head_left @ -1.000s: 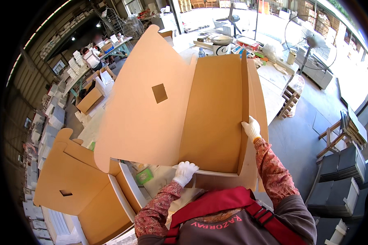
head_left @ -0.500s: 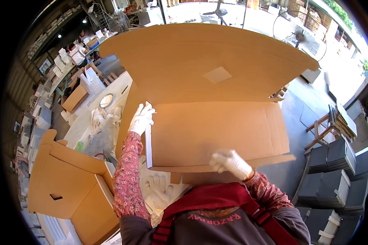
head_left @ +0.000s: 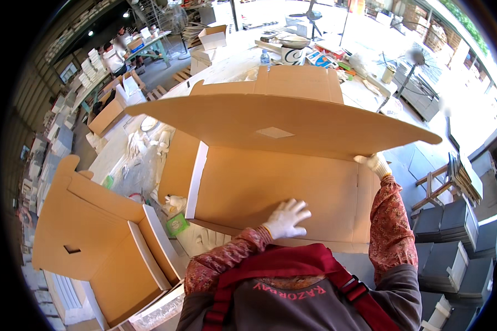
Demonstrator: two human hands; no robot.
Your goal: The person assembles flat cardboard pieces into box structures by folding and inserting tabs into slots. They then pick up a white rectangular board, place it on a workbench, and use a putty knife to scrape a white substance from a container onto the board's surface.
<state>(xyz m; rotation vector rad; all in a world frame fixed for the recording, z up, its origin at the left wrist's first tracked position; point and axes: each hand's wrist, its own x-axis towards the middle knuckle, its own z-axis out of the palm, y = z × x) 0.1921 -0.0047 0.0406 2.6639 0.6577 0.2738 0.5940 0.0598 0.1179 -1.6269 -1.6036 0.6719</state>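
A large brown cardboard box [head_left: 281,190] lies opened out in front of me, its wide lid flap [head_left: 315,124] standing up on the far side. A white strip [head_left: 196,179] lines its left end. My left hand [head_left: 286,219], in a white glove, is open with fingers spread over the box's near part; whether it touches the board I cannot tell. My right hand [head_left: 374,164], also gloved, is closed on the box's far right corner, beside the lid's fold. Part of its fingers is hidden there.
A second opened cardboard box [head_left: 102,243] stands at the left. White gloves [head_left: 138,144] and a green item [head_left: 177,225] lie on the worktable. Stacks of dark grey panels [head_left: 439,259] and a wooden stand [head_left: 433,187] are at the right. A person [head_left: 115,59] works far left.
My left hand left the box's left end and came right to its near part. My right hand went from the near edge to the far right corner. The lid flap tilts further toward me.
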